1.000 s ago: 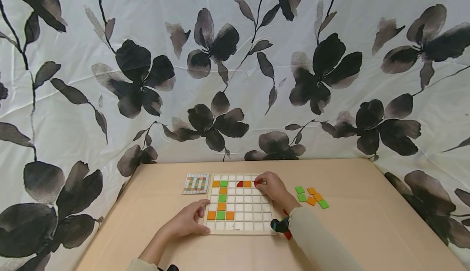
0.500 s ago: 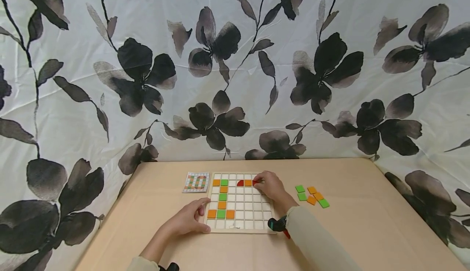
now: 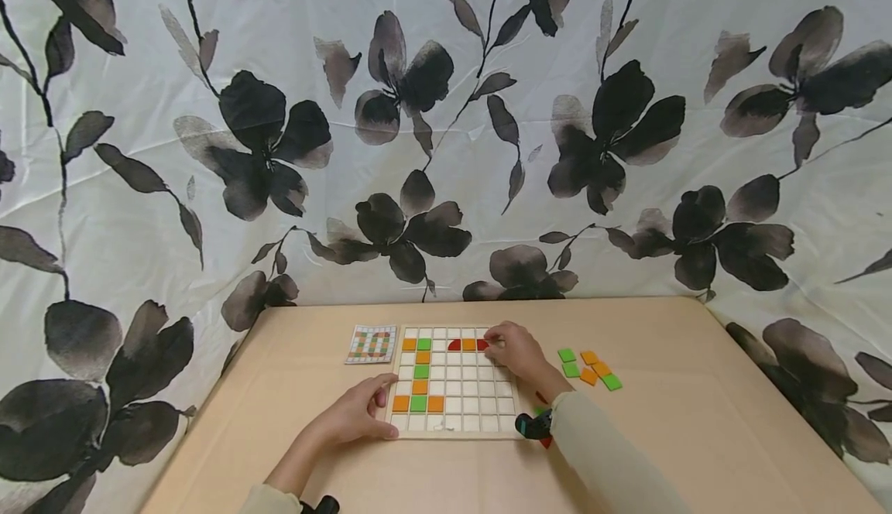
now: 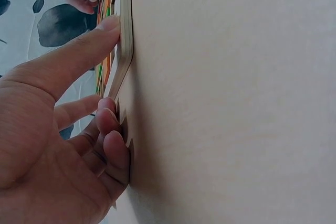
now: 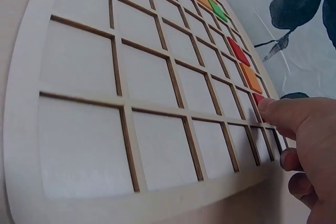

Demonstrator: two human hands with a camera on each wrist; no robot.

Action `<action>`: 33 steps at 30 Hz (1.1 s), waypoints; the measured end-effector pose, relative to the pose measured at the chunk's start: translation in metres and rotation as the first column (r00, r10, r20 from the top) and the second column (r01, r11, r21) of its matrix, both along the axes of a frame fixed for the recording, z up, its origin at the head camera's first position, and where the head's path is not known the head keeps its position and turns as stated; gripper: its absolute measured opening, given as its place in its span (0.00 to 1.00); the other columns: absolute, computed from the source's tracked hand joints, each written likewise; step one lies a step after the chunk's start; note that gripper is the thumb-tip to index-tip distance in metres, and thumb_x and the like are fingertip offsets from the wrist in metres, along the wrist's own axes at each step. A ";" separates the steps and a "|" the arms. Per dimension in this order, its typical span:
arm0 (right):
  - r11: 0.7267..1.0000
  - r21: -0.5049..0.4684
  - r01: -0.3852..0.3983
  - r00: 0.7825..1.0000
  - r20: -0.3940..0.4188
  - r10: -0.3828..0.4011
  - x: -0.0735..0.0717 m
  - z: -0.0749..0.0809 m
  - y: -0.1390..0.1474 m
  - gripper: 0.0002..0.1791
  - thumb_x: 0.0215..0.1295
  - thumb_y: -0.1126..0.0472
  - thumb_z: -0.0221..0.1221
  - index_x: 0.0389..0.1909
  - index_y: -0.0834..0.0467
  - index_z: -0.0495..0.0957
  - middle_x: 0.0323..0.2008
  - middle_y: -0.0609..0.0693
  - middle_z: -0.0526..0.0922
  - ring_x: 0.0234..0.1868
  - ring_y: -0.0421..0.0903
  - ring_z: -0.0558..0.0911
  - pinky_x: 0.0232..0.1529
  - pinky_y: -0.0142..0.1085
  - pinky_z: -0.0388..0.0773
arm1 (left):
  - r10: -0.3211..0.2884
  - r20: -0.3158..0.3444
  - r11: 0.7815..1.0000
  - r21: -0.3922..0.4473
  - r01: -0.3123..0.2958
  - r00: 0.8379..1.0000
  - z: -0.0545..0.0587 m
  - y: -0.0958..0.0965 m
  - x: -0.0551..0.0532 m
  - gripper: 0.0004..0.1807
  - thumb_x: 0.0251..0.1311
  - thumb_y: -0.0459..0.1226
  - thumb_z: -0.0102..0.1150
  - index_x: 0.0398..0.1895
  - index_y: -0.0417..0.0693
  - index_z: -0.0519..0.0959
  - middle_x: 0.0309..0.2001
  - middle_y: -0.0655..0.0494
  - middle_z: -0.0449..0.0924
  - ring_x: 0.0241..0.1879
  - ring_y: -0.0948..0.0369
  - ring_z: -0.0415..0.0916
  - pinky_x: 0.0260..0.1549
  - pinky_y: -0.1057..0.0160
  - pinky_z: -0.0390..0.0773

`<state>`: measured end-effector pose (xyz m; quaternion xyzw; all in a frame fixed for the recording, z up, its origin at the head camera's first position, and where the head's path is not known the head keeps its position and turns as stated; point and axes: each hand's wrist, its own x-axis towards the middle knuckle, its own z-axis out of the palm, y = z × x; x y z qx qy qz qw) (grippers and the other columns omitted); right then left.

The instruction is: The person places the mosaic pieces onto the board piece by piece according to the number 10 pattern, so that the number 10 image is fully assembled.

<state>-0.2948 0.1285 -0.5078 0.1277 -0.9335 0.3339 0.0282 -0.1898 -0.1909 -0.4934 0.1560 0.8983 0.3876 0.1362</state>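
A wooden grid board (image 3: 460,436) lies on the table, with orange and green square tiles in its left columns. My left hand (image 3: 355,409) holds the board's left edge, thumb at the near corner and fingers along the side. In the second row from the back, a red tile with a rounded corner (image 3: 454,345) and an orange tile (image 3: 469,344) sit side by side. Just right of them, my right hand (image 3: 519,351) pinches another red tile (image 3: 482,344) at its cell; the fingertips partly cover it in the right wrist view.
A small printed pattern card (image 3: 371,344) lies left of the board. Loose green tiles (image 3: 571,370) and orange tiles (image 3: 588,376) lie to the right. Under the right wrist, red pieces (image 3: 547,443) show, mostly hidden. A floral cloth (image 3: 432,135) hangs behind the table.
The red tile at my right fingertips now shows more fully in its cell, and the fingers have shifted slightly right. My left hand stays at the board's edge.
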 end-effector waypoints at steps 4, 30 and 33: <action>0.999 -0.032 -0.007 1.000 0.012 0.008 0.003 0.002 0.007 0.13 0.57 0.58 0.68 0.44 0.52 0.85 0.44 0.47 0.81 0.48 0.47 0.77 0.55 0.48 0.74 | -0.003 -0.015 1.000 0.004 0.003 1.000 -0.001 0.000 -0.001 0.47 0.42 0.43 0.78 0.66 0.42 0.65 0.38 0.48 0.67 0.32 0.60 0.62 0.26 0.69 0.62; 0.999 -0.024 -0.025 0.998 0.060 0.027 0.031 0.016 0.063 0.14 0.58 0.58 0.67 0.47 0.51 0.83 0.42 0.46 0.80 0.30 0.44 0.71 0.29 0.32 0.71 | -0.030 -0.037 1.000 -0.007 0.030 0.999 -0.003 0.000 -0.001 0.47 0.42 0.42 0.77 0.67 0.41 0.64 0.38 0.48 0.67 0.30 0.61 0.62 0.26 0.69 0.62; 0.999 -0.024 -0.036 0.998 0.042 0.037 0.033 0.014 0.073 0.14 0.58 0.59 0.67 0.47 0.53 0.83 0.42 0.48 0.80 0.30 0.44 0.71 0.29 0.31 0.71 | -0.030 -0.042 0.999 -0.013 0.029 0.999 -0.002 -0.001 -0.001 0.47 0.43 0.42 0.77 0.67 0.41 0.64 0.38 0.49 0.67 0.31 0.61 0.62 0.27 0.69 0.62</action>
